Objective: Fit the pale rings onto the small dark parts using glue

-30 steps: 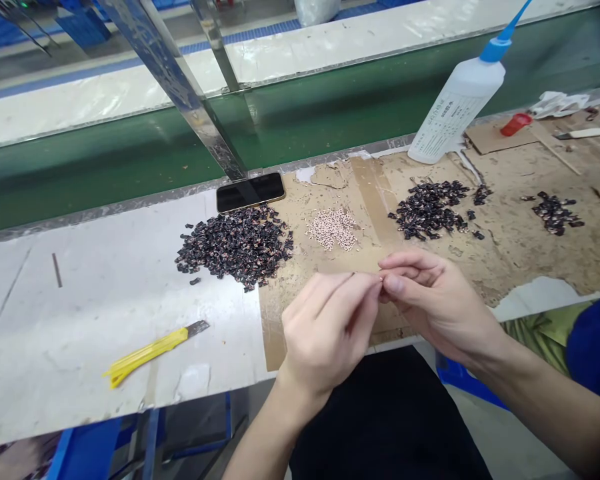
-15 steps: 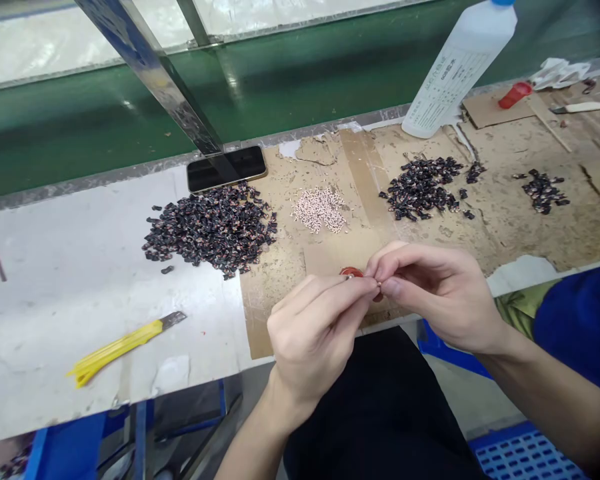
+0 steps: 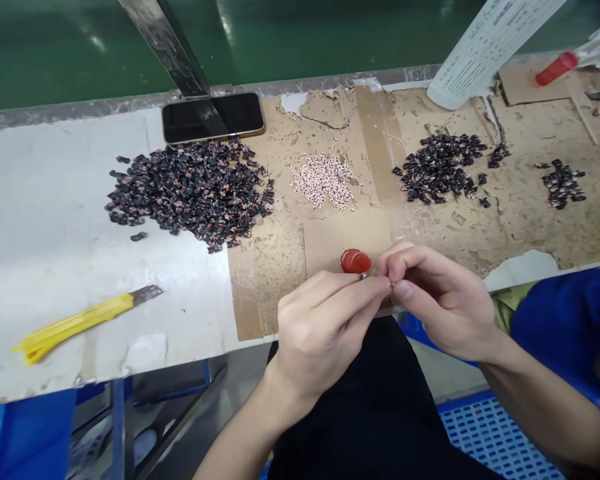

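Note:
My left hand (image 3: 325, 327) and my right hand (image 3: 443, 297) meet fingertip to fingertip just over the front edge of the bench. Both are closed in a pinch. A tiny pinkish piece (image 3: 393, 285) shows at the right thumb and forefinger, too small to name. By my left fingers a small metal tip (image 3: 363, 275) sticks out; the rest of it is hidden. Just beyond the fingers is a red round cap-like piece (image 3: 355, 261). Farther back lies a heap of tiny pink-white pieces (image 3: 325, 180), with a big pile of small black parts (image 3: 195, 190) to its left.
A yellow utility knife (image 3: 87, 320) lies on the left, blade out. Behind the black pile rests a phone (image 3: 213, 119) beside a metal post (image 3: 173, 50). Smaller black piles (image 3: 443, 167) sit on the right, below a plastic bottle (image 3: 485, 50) and a red cap (image 3: 557, 68).
The view has tilted down and shifted, so the bench items sit higher in the picture. More of the red cap-like piece shows. My hands remain pinched together.

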A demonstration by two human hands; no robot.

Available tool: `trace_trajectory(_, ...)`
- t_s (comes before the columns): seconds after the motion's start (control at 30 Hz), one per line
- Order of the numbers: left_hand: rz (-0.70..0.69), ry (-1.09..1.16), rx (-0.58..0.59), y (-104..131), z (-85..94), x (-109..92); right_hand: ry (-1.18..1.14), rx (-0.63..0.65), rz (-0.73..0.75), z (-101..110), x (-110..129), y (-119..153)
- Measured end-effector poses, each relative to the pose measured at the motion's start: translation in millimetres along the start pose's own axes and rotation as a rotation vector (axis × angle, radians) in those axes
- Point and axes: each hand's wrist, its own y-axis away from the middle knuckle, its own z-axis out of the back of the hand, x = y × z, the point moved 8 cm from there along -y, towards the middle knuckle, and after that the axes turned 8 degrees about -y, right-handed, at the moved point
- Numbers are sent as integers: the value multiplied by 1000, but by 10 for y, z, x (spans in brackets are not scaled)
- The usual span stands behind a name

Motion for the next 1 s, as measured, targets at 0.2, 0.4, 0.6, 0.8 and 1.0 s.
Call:
trace_trajectory(0.2, 204, 65, 9, 113, 102, 271, 384, -54, 110, 161, -18, -11)
trace_trajectory(0.4, 409, 42, 36, 246, 83, 512, 787, -2, 197, 109, -1, -31)
trace_trajectory(0.6, 473, 4, 63, 300, 37, 585, 882, 33, 220, 32, 22, -50)
trace_trajectory(0.8, 460, 45, 23, 307, 52, 591, 879, 49, 194, 28, -14, -52)
trace_trajectory(1.0, 460, 105, -33, 317, 75, 592, 889, 46, 199, 26, -17, -52)
